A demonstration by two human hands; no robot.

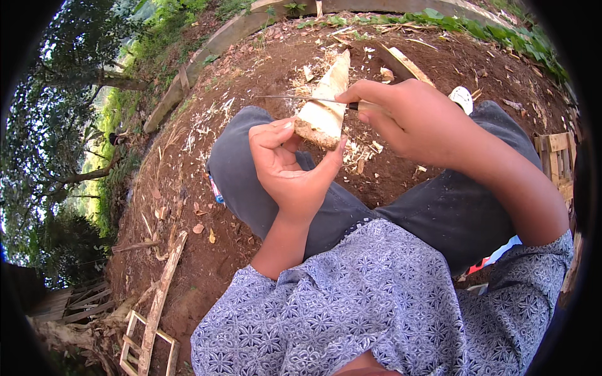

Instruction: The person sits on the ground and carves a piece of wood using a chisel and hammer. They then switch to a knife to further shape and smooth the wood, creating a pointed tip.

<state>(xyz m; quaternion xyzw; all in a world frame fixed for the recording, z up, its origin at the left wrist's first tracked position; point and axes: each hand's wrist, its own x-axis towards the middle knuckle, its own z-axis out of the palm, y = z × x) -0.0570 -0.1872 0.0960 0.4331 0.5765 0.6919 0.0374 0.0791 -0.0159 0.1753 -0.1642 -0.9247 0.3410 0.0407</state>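
My left hand [295,178] grips a pale, tapering piece of wood [327,103] by its broad near end, thumb on one side and fingers on the other. The wood's narrow end points away from me, and its near end face looks rough and brown. In my right hand [414,119] is a knife with a dark collar at the handle; most of the handle is hidden by my fingers. The thin knife blade [291,97] lies across the wood's upper face and sticks out past its left side.
Wood shavings [360,153] litter the brown soil around my knees. Beyond my right hand lies a split piece of wood [407,66]. A long plank [162,301] and a wooden frame [132,341] are at lower left; a slatted wooden crate [557,160] stands at the right.
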